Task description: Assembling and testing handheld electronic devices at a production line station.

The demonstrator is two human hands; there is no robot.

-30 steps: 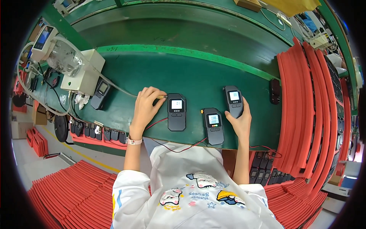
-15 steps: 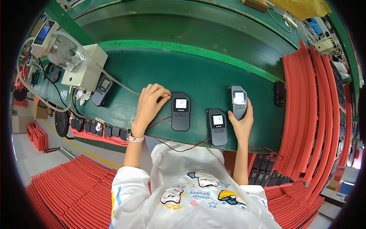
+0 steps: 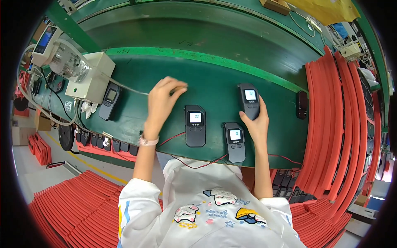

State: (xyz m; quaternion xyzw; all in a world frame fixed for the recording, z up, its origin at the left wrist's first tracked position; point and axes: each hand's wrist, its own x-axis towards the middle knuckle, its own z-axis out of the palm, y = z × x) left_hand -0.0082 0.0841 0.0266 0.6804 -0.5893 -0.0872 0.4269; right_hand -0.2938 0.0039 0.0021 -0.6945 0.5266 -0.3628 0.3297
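Handheld device (image 3: 250,100): dark, lit screen, upright in my right hand (image 3: 257,124), above the green surface (image 3: 215,82).
Right fingers: clenched around that device's lower body.
Left hand (image 3: 162,103): fingers pinched on a thin clear tube (image 3: 124,87), resting on the surface.
Tube: runs left to a white box (image 3: 92,76).
Middle devices: two more (image 3: 195,125) (image 3: 235,141) lie flat, screens lit, between my hands.
Red wires (image 3: 194,164): trail off the near edge.
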